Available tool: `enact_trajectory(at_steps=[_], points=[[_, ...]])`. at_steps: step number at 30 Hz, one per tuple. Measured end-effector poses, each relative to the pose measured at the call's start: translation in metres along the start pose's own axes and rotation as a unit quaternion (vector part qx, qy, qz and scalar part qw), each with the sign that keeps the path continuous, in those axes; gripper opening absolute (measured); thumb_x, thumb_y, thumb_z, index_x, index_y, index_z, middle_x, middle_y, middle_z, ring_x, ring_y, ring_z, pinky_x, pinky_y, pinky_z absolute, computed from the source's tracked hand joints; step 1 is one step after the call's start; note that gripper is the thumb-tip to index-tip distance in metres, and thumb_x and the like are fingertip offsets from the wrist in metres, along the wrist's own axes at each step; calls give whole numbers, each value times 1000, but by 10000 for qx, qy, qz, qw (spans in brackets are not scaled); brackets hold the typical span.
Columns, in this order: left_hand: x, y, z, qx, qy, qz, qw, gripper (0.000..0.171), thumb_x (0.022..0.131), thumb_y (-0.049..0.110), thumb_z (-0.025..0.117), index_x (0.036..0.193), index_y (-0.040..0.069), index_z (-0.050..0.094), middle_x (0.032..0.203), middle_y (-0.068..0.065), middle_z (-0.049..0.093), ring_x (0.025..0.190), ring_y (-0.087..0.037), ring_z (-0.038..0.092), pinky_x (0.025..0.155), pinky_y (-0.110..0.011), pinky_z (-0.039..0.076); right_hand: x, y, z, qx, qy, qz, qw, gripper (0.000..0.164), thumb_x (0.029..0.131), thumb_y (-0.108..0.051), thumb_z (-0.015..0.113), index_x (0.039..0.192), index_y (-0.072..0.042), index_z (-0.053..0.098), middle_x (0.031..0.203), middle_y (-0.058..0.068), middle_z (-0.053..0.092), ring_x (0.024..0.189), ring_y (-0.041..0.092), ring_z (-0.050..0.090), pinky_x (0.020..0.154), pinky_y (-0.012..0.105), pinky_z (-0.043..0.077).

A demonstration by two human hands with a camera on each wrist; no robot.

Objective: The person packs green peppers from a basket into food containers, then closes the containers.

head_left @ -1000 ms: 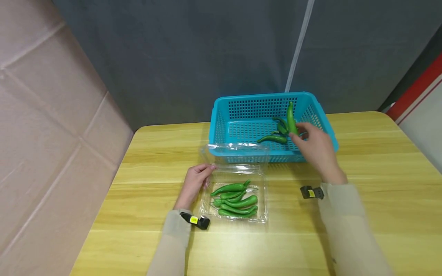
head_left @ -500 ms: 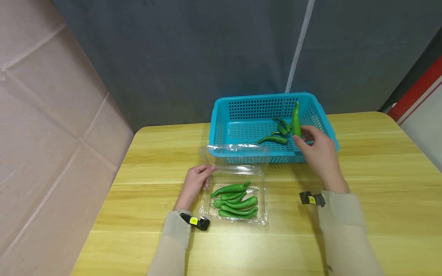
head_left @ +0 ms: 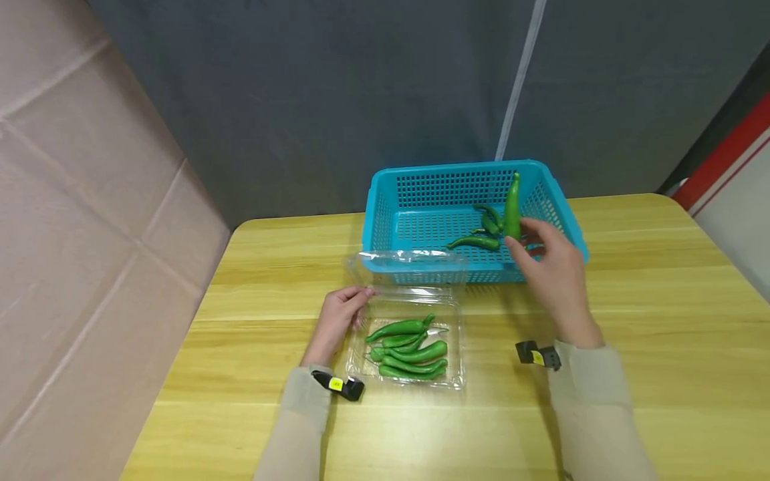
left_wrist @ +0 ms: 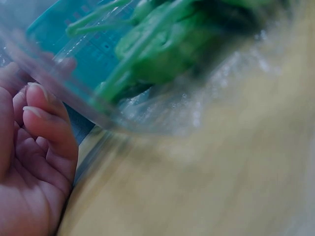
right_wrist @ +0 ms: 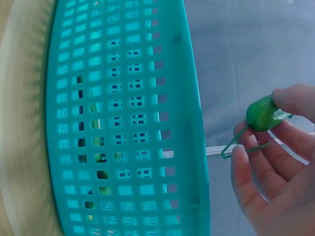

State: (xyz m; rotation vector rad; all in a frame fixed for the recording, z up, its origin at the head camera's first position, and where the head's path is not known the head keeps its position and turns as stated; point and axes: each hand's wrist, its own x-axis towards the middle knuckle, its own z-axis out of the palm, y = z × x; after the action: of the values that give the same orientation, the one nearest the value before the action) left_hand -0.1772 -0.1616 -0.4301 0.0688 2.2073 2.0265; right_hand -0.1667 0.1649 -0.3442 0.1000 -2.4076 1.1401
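My right hand pinches a green chili pepper between thumb and fingers, its tip pointing up, over the right part of the blue basket. In the right wrist view the pepper shows its stem end beside the basket's slotted wall. Several smaller peppers lie on the basket floor. My left hand pinches the upper left edge of a clear plastic clamshell box, near its hinge. Several green peppers lie side by side in its base, and its raised lid leans over the basket's front.
The wooden table spreads around the box and basket. A dark grey curtain hangs directly behind the basket. At the left stands a pale padded wall, and a red and white panel is at the far right.
My right hand has drawn slightly back toward the front with the pepper, which now stands more upright and a little right of where it was. The left hand and box have stayed in place.
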Motion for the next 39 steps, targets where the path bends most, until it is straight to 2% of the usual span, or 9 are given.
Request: enact_trajectory(at_steps=[4, 7, 15, 26, 31, 35, 39], points=[[0, -2, -1, 21, -7, 50, 10000, 26, 85, 26, 62, 97, 4, 67, 51, -1, 45, 40, -7, 37, 35, -19, 31, -2, -1, 1, 68, 79, -161, 9998, 38, 86, -29, 59, 117, -6, 56, 102, 7, 59, 86, 18, 56, 67, 15, 42], [1, -3, -1, 10, -2, 60, 10000, 27, 85, 26, 62, 97, 3, 67, 51, -1, 45, 40, -7, 37, 35, -19, 32, -4, -2, 1, 118, 114, -262, 9995, 37, 86, -27, 60, 116, -6, 56, 100, 7, 60, 84, 17, 55, 67, 12, 41], [2, -3, 0, -83, -43, 23, 10000, 25, 85, 25, 61, 97, 3, 67, 51, -2, 46, 39, -7, 37, 34, -19, 32, -7, -8, 1, 117, 58, -566, 9983, 35, 85, -24, 62, 113, -4, 58, 96, 6, 61, 81, 15, 56, 66, 11, 42], [3, -4, 1, -128, -73, 81, 9999, 25, 85, 24, 62, 96, 3, 67, 52, -4, 45, 39, -8, 37, 35, -19, 31, -16, -16, 3, 145, -29, -1311, 9913, 33, 81, -15, 67, 109, -2, 59, 89, 5, 61, 78, 12, 56, 62, 12, 44], [3, -3, 1, -113, -52, 37, 9999, 28, 84, 26, 63, 97, 1, 66, 52, -4, 46, 39, -7, 38, 35, -19, 32, -17, -21, 1, 89, -155, -1707, 9852, 33, 77, -11, 70, 107, -2, 60, 89, 3, 61, 75, 13, 57, 62, 14, 45], [3, -4, -1, -85, -33, 21, 10000, 32, 84, 26, 63, 99, -2, 65, 52, -3, 46, 39, -7, 38, 35, -19, 32, -18, -25, 0, 22, -436, -2021, 9784, 35, 75, -9, 71, 107, -4, 60, 90, 2, 61, 71, 11, 57, 60, 17, 47], [9, -15, -4, -69, -55, 8, 10000, 36, 83, 31, 63, 101, -1, 65, 53, -3, 46, 39, -7, 38, 35, -20, 32, -19, -27, 2, 117, -666, -2339, 9699, 36, 72, -7, 73, 106, -4, 60, 91, 1, 61, 69, 9, 57, 59, 21, 48]])
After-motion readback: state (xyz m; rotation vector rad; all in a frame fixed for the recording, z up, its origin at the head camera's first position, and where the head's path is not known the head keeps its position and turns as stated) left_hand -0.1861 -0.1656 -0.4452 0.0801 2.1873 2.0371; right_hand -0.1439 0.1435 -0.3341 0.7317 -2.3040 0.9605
